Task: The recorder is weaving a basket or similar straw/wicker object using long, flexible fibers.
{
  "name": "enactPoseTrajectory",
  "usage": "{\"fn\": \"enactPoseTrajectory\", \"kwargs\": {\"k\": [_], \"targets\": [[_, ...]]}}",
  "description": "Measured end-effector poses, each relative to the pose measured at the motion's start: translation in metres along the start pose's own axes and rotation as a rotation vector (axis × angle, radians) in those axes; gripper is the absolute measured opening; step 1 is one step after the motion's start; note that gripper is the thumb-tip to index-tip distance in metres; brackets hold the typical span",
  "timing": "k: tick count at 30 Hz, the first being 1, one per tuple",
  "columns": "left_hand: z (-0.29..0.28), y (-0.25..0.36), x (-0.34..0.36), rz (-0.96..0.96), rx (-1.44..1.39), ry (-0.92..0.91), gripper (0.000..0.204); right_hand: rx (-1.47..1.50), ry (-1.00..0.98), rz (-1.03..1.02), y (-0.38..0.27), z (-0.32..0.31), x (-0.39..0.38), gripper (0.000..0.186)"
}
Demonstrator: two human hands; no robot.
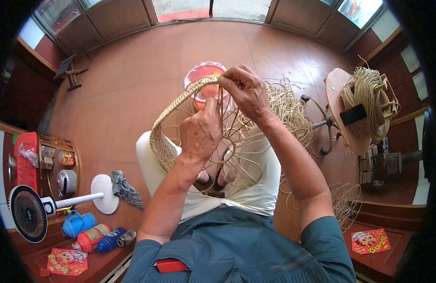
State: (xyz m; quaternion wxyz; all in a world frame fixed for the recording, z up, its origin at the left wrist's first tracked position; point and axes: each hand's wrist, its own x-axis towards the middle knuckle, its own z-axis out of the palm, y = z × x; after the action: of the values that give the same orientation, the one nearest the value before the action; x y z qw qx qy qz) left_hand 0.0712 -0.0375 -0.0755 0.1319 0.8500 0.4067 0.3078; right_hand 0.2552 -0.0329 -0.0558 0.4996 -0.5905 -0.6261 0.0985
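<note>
A half-woven basket (161,132) rests over my lap, with a thick plaited rim along its left and upper side and thin curved spokes radiating below. My right hand (246,94) pinches the top end of the plaited rim, fingers curled around the strands there. My left hand (201,132) is inside the basket, just below and left of my right, its fingers bent against the upright strands; exactly what they grip is hidden. A red basin (206,70) with a plastic lining stands on the floor behind the basket, and a pile of loose cord (291,113) lies to its right.
A round board (336,89) on a wheeled base holds cord coils (369,104) and a black phone (353,114) at right. At left are a white standing fan (27,212), flasks (90,236), a grey rag (126,191) and a shelf with a red tray (27,160).
</note>
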Motion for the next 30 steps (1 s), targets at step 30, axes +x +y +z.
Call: {"fn": "enactPoseTrajectory", "kwargs": {"k": [30], "targets": [[-0.009, -0.017, -0.033, 0.138, 0.055, -0.134, 0.014, 1.104, 0.012, 0.861, -0.063, 0.044, -0.186, 0.059]]}}
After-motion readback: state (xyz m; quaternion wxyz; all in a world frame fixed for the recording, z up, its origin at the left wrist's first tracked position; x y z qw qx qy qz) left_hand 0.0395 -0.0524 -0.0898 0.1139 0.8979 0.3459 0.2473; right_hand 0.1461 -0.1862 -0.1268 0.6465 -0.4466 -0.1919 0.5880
